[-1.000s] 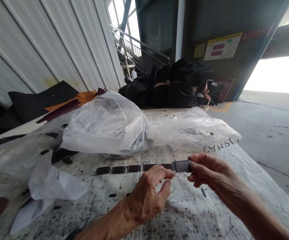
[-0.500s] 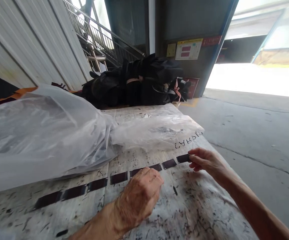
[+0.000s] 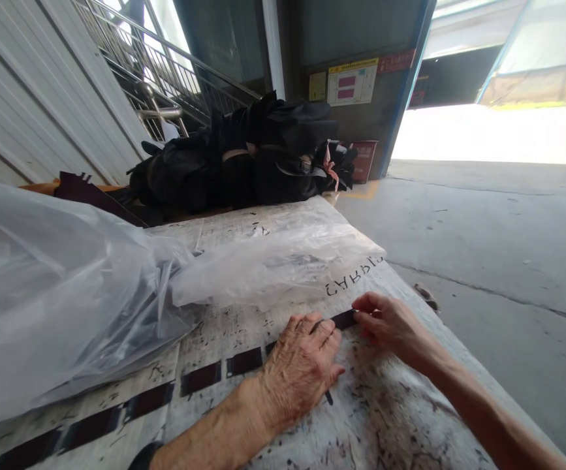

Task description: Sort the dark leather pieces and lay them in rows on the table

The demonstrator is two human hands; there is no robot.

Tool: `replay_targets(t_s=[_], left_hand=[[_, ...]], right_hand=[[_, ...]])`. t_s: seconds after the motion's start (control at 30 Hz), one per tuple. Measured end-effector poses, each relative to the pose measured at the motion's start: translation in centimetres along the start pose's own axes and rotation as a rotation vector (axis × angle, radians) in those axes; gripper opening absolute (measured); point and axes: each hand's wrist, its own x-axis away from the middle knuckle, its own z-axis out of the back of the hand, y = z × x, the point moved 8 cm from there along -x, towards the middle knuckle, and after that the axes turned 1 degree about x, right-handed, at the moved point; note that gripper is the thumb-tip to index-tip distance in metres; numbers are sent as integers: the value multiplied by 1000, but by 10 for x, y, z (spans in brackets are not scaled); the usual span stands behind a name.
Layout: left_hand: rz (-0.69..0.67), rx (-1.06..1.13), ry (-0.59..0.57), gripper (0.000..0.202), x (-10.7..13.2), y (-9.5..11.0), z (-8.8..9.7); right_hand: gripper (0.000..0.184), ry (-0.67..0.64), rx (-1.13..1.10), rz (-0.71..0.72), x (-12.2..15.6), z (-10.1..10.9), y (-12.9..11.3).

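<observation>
A row of small dark rectangular pieces (image 3: pixel 199 377) lies end to end across the stained white table top (image 3: pixel 390 418). My left hand (image 3: pixel 302 365) rests flat on the row, fingers stretched out over one piece. My right hand (image 3: pixel 385 323) pinches the last dark piece (image 3: pixel 344 319) at the right end of the row, pressing it against the surface beside my left fingertips.
Crumpled clear plastic bags (image 3: pixel 67 294) cover the table's left and back. A pile of black bundles (image 3: pixel 243 163) sits beyond. Corrugated white wall (image 3: pixel 28 117) and stair railing (image 3: pixel 165 72) at left. Concrete floor (image 3: pixel 498 248) drops away on the right of the table edge.
My right hand brought the dark piece down from the air onto the end of the row. My left hand opened from a loose curl and lay flat on the row. The view swung right.
</observation>
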Motion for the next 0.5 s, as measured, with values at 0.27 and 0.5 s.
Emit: replay_targets(t_s=[0.27,0.5], left_hand=[[-91,6,37,18,-14,7,14],[8,54,343,21,-31,-34,94]], right_hand=[[31,192,505,435,-12,13,-90],[29,-67,747,693,-33,-29,-107]])
